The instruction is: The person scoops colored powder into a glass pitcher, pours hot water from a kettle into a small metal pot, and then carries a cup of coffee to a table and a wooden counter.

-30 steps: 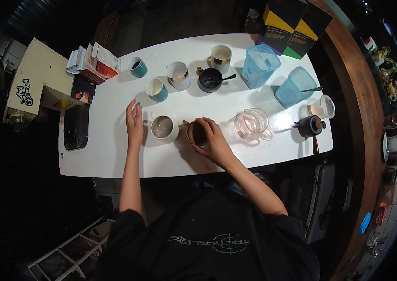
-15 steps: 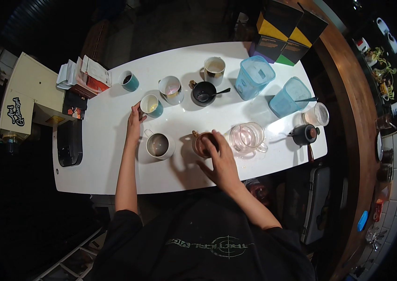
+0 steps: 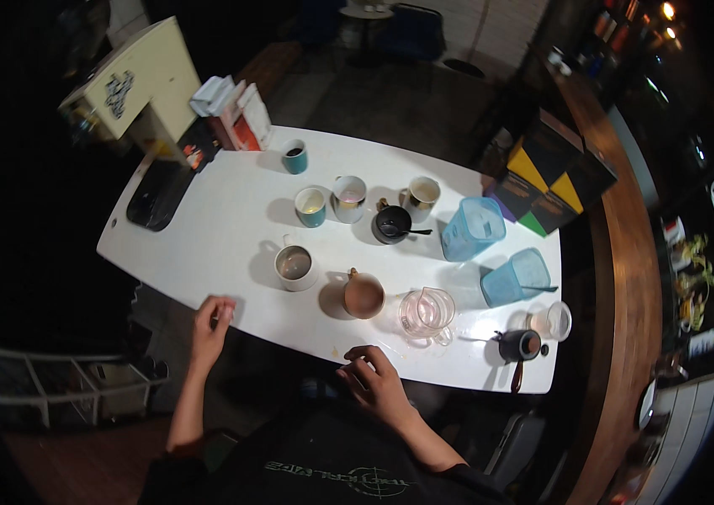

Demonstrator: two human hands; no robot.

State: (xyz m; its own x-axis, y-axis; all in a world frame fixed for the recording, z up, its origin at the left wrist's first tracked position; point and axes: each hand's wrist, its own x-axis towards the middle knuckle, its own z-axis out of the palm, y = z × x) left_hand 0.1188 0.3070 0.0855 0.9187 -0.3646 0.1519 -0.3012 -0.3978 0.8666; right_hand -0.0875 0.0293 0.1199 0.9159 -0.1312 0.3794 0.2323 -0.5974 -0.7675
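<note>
My left hand (image 3: 211, 326) is at the table's front edge, fingers loosely bent, nothing seen in it. My right hand (image 3: 373, 379) hovers by the near edge, below the brown mug, its bent fingers apart and holding nothing. Nearest to it are the brown mug (image 3: 364, 298) and a clear glass jug (image 3: 427, 316). Farther left stands a white mug (image 3: 295, 266) with a greyish inside. Behind these are a teal cup (image 3: 310, 208) with something pale yellow inside, a white mug with a dark lower band (image 3: 348, 199), and a black cup (image 3: 390, 225) with a black spoon across it.
A teal cup with dark contents (image 3: 294, 157) and a patterned mug (image 3: 422, 199) stand farther back. To the right are two blue tubs (image 3: 473, 229), a portafilter (image 3: 519, 345), a glass (image 3: 559, 321) and dark boxes (image 3: 546, 172). A cream machine (image 3: 140, 84) stands left, beside paper packets (image 3: 235, 114).
My left hand has let go of the teal cup and drawn back to the table edge. My right hand has pulled back from the brown mug. The whole view has turned.
</note>
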